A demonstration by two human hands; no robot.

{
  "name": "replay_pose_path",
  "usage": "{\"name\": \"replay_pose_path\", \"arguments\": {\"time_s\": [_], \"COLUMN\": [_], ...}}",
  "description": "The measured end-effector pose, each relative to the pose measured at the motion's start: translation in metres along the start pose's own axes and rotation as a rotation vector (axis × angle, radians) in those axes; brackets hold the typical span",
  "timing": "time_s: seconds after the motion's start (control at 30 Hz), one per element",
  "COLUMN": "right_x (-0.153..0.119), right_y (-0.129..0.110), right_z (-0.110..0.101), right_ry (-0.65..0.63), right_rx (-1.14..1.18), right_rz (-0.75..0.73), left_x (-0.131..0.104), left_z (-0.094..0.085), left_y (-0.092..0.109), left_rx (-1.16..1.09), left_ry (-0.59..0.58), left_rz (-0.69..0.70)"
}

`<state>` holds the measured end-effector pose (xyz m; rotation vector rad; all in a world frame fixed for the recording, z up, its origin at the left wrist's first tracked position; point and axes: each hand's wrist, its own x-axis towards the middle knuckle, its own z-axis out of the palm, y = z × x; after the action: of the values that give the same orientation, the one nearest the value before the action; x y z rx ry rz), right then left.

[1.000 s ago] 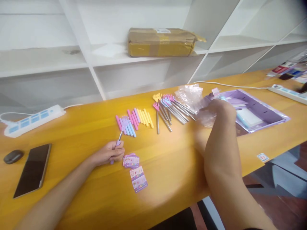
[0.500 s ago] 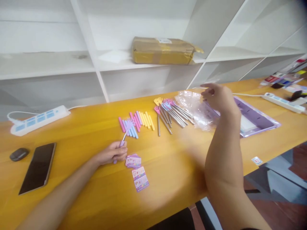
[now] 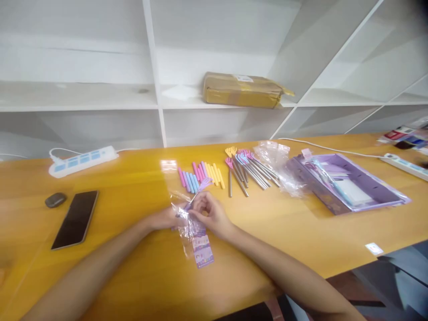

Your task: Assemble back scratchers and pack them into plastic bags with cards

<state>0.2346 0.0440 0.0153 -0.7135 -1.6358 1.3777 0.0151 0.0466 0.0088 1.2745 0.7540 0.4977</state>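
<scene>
My left hand (image 3: 167,218) is closed around a back scratcher with a purple claw head (image 3: 205,183), partly hidden behind the plastic. My right hand (image 3: 212,215) meets it, thumb and fingers pinched on a clear plastic bag (image 3: 190,227) that hangs over the left fingers. Below the hands lie printed cards (image 3: 203,255). Just beyond are pink, blue and yellow handle tubes (image 3: 191,182) in rows. To their right, several back scratchers with metal rods (image 3: 254,171) lie in a bunch with pink, blue and yellow claw heads.
Crumpled clear bags (image 3: 277,160) lie by a purple box (image 3: 334,207) holding packaged items. At left are a phone (image 3: 75,220), a dark mouse-like object (image 3: 55,199) and a power strip (image 3: 83,161). A taped carton (image 3: 242,91) sits on the shelf behind; another power strip (image 3: 406,167) is at right.
My right hand has come from over the crumpled bags at right to my left hand, bringing a clear bag. The left hand keeps the back scratcher. The view has shifted.
</scene>
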Motion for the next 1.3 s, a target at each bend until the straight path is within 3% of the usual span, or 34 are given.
{"name": "replay_pose_path", "arguments": {"time_s": [0.1, 0.23, 0.4, 0.5, 0.57, 0.63, 0.7, 0.77, 0.9, 0.97, 1.1, 1.2, 1.3], "right_x": [-0.005, -0.001, 0.004, 0.007, 0.01, 0.012, 0.013, 0.011, 0.006, 0.004, 0.004, 0.007, 0.009], "right_y": [0.018, 0.023, 0.017, 0.01, 0.004, -0.003, -0.01, -0.015, -0.017, -0.014, -0.008, -0.009, -0.007], "right_z": [0.003, 0.001, -0.009, -0.026, -0.04, -0.053, -0.063, -0.068, -0.07, -0.068, -0.065, -0.065, -0.067], "right_ry": [0.083, 0.118, 0.013, 0.207, 0.371, 0.444, 0.388, 0.248, -0.15, -0.266, -0.325, -0.334, -0.324], "right_rx": [0.132, 0.311, 0.148, 0.078, 0.118, 0.176, 0.184, 0.057, -0.482, -0.724, -1.099, -1.177, -1.183], "right_rz": [0.03, 0.169, 0.179, 0.069, -0.034, -0.107, -0.105, -0.077, -0.124, -0.116, 0.072, 0.181, 0.158], "left_x": [0.001, 0.005, 0.005, 0.009, 0.014, 0.019, 0.023, 0.025, 0.026, 0.028, 0.031, 0.031, 0.03], "left_z": [0.008, 0.008, 0.004, 0.006, 0.007, 0.007, 0.005, 0.002, -0.005, -0.007, -0.01, -0.012, -0.013], "left_y": [0.003, -0.003, -0.012, -0.013, -0.013, -0.015, -0.016, -0.017, -0.017, -0.017, -0.012, -0.008, -0.006], "left_rx": [0.087, 0.057, -0.018, -0.177, -0.304, -0.417, -0.486, -0.509, -0.488, -0.508, -0.561, -0.598, -0.628], "left_ry": [-0.002, -0.036, -0.021, 0.095, 0.221, 0.369, 0.502, 0.602, 0.746, 0.826, 0.885, 0.898, 0.894], "left_rz": [-0.034, 0.004, -0.046, -0.05, 0.006, 0.093, 0.177, 0.241, 0.316, 0.355, 0.386, 0.374, 0.376]}}
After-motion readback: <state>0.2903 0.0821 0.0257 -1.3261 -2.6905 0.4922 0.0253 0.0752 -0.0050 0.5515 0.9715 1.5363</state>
